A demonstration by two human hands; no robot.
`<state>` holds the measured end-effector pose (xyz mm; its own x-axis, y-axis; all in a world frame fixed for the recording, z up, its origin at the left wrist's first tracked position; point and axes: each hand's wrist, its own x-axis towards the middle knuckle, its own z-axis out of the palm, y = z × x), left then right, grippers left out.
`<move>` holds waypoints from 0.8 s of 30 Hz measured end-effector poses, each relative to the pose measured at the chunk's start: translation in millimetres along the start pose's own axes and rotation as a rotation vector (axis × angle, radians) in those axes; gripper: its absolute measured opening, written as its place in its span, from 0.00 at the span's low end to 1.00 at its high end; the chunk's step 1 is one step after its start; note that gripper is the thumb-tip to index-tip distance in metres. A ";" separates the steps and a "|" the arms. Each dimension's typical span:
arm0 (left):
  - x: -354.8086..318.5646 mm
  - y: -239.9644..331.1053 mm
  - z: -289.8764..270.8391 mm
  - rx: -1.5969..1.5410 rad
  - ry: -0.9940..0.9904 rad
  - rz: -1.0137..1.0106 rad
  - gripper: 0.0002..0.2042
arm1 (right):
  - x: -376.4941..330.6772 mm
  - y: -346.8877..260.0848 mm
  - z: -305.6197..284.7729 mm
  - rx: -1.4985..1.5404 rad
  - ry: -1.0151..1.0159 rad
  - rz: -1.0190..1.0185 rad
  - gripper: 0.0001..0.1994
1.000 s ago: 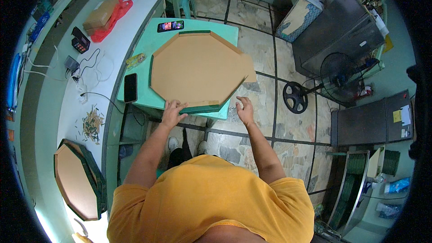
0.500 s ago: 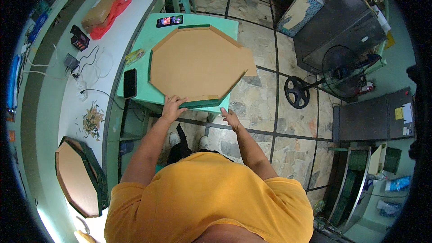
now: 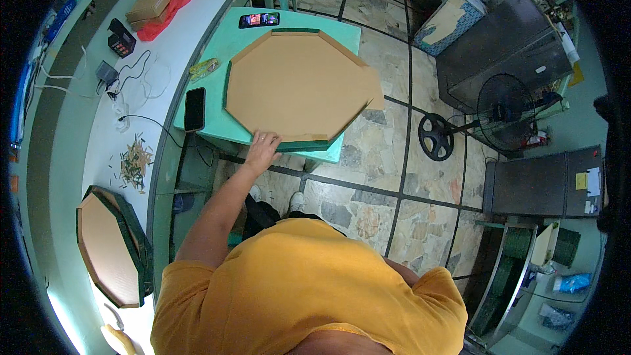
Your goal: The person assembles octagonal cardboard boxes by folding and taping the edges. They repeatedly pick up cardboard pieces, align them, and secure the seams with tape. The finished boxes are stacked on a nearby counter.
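Observation:
A large eight-sided brown cardboard tray with a dark green rim (image 3: 299, 85) lies flat on a small turquoise table (image 3: 223, 46). My left hand (image 3: 261, 150) rests on the tray's near edge, fingers spread over the rim. My right hand is out of sight behind my orange shirt. A black phone (image 3: 194, 109) lies on the table's left edge, beside the tray. Another phone with a lit screen (image 3: 258, 20) lies at the table's far edge.
A white counter (image 3: 105, 158) runs along the left with cables, a small black device (image 3: 121, 38), a cardboard box on red cloth (image 3: 154, 1) and a pile of green scraps (image 3: 133, 161). A second octagonal tray (image 3: 108, 246) lies there. A standing fan (image 3: 503, 108) and metal cabinets stand to the right.
My right hand has let go of the tray's near edge and dropped out of view. My left hand stays on the edge. The tray has turned slightly on the table.

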<state>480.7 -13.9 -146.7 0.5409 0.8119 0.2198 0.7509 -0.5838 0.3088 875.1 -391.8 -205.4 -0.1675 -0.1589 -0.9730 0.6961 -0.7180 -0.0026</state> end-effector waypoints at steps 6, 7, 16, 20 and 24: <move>7.8 3.3 2.0 -0.032 -0.132 -0.042 0.21 | 9.4 -36.7 -6.0 -0.266 0.155 -0.095 0.24; 7.7 3.4 2.5 -0.044 -0.184 -0.087 0.21 | 2.0 -66.4 -14.5 -0.366 0.263 -0.159 0.23; 4.3 8.3 4.7 -0.188 -0.065 -0.170 0.15 | -398.9 -275.6 7.3 -0.596 1.517 -1.854 0.12; 6.9 7.1 5.1 -0.150 -0.071 -0.133 0.15 | -479.1 -276.7 65.8 -0.532 1.352 -2.557 0.10; 7.1 4.9 6.4 -0.157 -0.058 -0.110 0.16 | -491.6 -286.5 75.3 -0.672 1.370 -2.721 0.12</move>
<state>490.7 -11.0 -149.5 0.4834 0.8665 0.1248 0.7406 -0.4808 0.4694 705.5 -159.0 291.1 -0.2485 0.0456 0.9676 0.1390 0.9902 -0.0109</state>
